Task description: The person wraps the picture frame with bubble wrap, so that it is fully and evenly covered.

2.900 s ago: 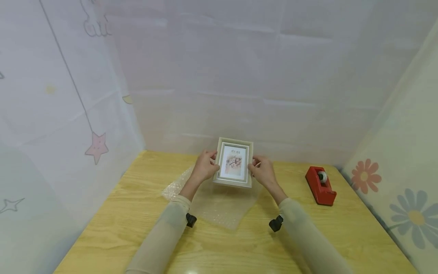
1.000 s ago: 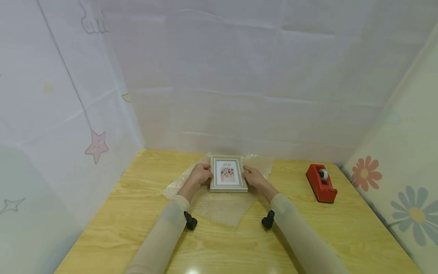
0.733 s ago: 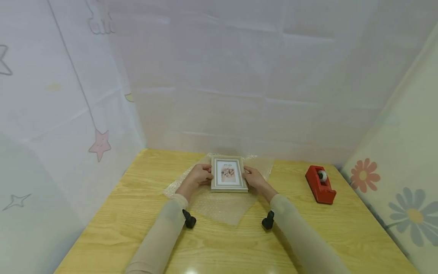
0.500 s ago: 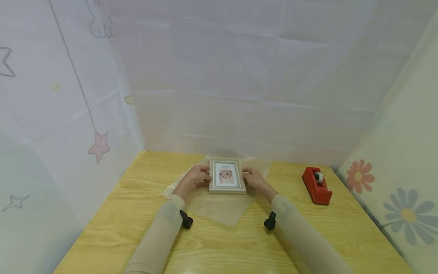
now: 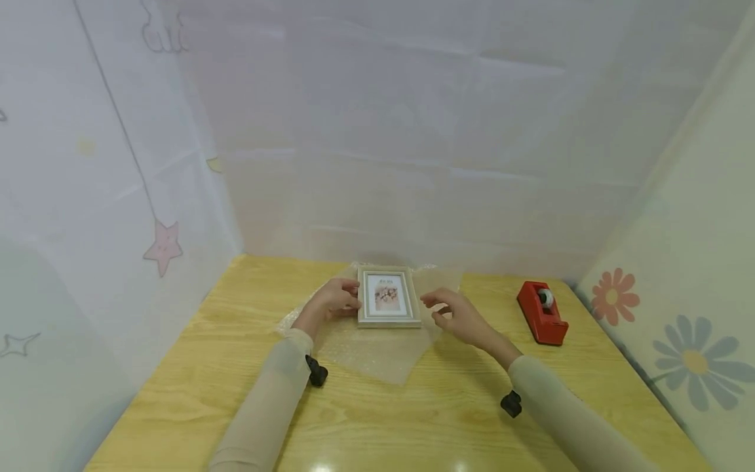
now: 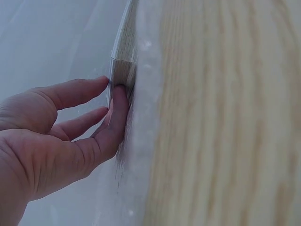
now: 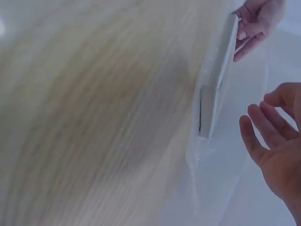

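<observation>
A picture frame (image 5: pixel 415 314) with a pale, beaded border and a floral print lies face up on a sheet of bubble wrap (image 5: pixel 377 364) at the middle of the table. At its left edge is my left hand (image 5: pixel 333 298), fingertips touching the frame's side; the left wrist view shows the loosely bent fingers (image 6: pixel 77 94) against that edge. My right hand (image 5: pixel 463 318) hovers beside the frame's right edge, apart from it, with relaxed fingers and nothing in them. In the right wrist view the right fingers (image 7: pixel 256 141) are spread short of the frame.
A red tape dispenser (image 5: pixel 542 318) with a roll of clear tape stands at the right on the wooden table (image 5: pixel 377 432). Light printed cloth (image 5: pixel 377 131) hangs behind and along both sides of the table.
From about three seconds ago, the frame was lowered from a raised, tilted hold onto the bubble wrap. Within the last half second my right hand let go and moved away to the right.
</observation>
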The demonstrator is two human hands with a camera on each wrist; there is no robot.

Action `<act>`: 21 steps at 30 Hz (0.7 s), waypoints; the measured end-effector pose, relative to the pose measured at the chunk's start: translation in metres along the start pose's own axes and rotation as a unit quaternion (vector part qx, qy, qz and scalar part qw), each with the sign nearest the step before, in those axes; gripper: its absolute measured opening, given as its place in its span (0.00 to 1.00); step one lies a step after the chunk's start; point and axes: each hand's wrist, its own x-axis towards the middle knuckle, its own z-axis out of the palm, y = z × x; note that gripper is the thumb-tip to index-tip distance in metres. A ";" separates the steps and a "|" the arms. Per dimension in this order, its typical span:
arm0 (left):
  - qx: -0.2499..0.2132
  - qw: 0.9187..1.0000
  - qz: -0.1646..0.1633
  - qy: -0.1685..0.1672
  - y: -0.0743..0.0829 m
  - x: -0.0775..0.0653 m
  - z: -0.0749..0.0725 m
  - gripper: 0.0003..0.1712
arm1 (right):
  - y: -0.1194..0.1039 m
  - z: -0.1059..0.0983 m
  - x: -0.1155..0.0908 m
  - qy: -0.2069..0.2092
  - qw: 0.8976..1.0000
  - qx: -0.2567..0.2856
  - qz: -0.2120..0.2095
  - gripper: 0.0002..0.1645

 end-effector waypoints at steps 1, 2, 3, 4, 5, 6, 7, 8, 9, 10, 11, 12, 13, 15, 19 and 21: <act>0.001 1.000 0.000 0.001 0.001 0.001 0.000 0.42 | -0.002 0.000 -0.004 -0.016 1.000 -0.012 -0.018 0.29; 0.003 1.000 0.000 0.002 0.001 0.001 -0.001 0.42 | -0.005 0.001 -0.007 -0.034 0.999 -0.026 -0.033 0.30; 0.007 1.000 0.000 0.002 0.001 0.001 -0.001 0.42 | -0.008 0.003 -0.011 -0.053 0.997 -0.043 -0.046 0.32; 0.010 1.000 0.000 0.001 0.001 0.001 -0.001 0.42 | -0.011 0.006 -0.014 -0.073 0.994 -0.060 -0.056 0.34; 0.014 1.000 0.000 0.000 0.002 0.001 -0.001 0.42 | -0.014 0.008 -0.018 -0.094 0.990 -0.081 -0.061 0.36; 0.017 1.000 0.002 -0.002 0.002 0.001 -0.001 0.41 | -0.015 0.011 -0.021 -0.112 0.987 -0.099 -0.066 0.38; 0.018 1.000 0.001 -0.002 0.002 0.001 -0.001 0.41 | -0.015 0.016 -0.023 -0.128 0.983 -0.113 -0.071 0.40; 0.018 1.000 0.001 -0.003 0.002 0.000 -0.002 0.41 | -0.016 0.019 -0.024 -0.139 0.979 -0.124 -0.078 0.42; 0.021 1.000 0.003 -0.003 0.002 0.000 -0.002 0.41 | -0.016 0.024 -0.025 -0.146 0.976 -0.134 -0.088 0.44; 0.020 1.000 0.004 -0.004 0.002 0.001 -0.002 0.41 | -0.016 0.028 -0.025 -0.148 0.973 -0.144 -0.100 0.45; 0.020 1.000 0.005 -0.006 0.003 0.001 -0.002 0.41 | -0.016 0.032 -0.024 -0.149 0.970 -0.155 -0.114 0.46; 0.020 1.000 0.005 -0.007 0.003 0.002 -0.002 0.41 | -0.016 0.036 -0.023 -0.147 0.967 -0.163 -0.128 0.46; 0.020 1.000 0.004 -0.008 0.003 0.002 -0.002 0.41 | -0.017 0.039 -0.022 -0.145 0.964 -0.170 -0.142 0.45; 0.022 1.000 0.002 -0.010 0.003 0.003 -0.002 0.41 | -0.017 0.044 -0.020 -0.141 0.958 -0.190 -0.165 0.44; 0.021 1.000 -0.005 -0.003 0.004 0.005 -0.002 0.41 | -0.021 0.049 -0.015 -0.145 0.951 -0.208 -0.176 0.43; 0.017 1.000 -0.008 0.004 0.004 0.006 -0.002 0.41 | -0.024 0.050 -0.012 -0.151 0.953 -0.205 -0.164 0.43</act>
